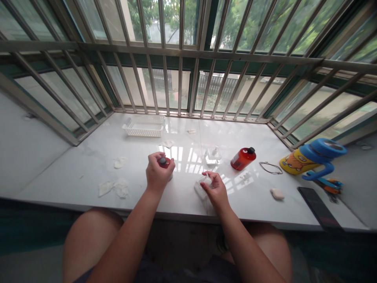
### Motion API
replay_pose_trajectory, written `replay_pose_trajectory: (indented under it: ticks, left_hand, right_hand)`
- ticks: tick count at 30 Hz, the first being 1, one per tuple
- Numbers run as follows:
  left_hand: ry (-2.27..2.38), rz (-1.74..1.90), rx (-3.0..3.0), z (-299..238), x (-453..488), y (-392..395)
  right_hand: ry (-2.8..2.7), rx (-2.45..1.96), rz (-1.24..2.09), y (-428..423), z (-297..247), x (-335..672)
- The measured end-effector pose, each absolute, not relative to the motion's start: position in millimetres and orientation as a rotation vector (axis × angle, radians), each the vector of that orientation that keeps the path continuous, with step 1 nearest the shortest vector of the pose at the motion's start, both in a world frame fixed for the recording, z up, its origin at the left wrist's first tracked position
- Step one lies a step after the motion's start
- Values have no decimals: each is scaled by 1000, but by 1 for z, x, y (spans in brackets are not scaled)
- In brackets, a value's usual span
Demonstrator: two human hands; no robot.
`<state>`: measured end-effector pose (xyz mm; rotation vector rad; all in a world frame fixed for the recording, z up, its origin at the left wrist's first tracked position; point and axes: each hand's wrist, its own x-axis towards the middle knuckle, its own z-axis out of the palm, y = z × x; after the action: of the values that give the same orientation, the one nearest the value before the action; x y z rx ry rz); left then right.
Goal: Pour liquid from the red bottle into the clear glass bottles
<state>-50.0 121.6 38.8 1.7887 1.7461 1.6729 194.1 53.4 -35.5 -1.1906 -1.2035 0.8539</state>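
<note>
A small red bottle with a black cap (163, 162) is clenched in the left hand (158, 173), with the cap showing above the curled fingers. A clear rectangular box (199, 189) is grasped by the right hand (216, 192), whose fingers lie over its top; a white object shows at the fingertips, its nature unclear. Both hands are over the near part of a white marble worktop (59, 173). Ahead of the hands stands a clear glass-like cube (213, 156), and to its right lies a larger red bottle with a black cap (243, 158). Further right are a thin wire loop (271, 168), a white lump (277, 193), a black smartphone (319, 208) and a yellow-and-blue drinking bottle (312, 159). Crumpled white tissue scraps (106, 188) lie left of the left hand. A white plastic basket (144, 125) sits at the rear, before steel window bars (166, 86).
</note>
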Motion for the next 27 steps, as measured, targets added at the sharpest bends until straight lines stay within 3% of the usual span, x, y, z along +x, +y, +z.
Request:
replay_pose_trajectory:
  ticks: [27]
  left_hand:
    - [1770,1595,1937,41,-53,121]
  right_hand:
    - [-1246,-1233,824,52,-29,193]
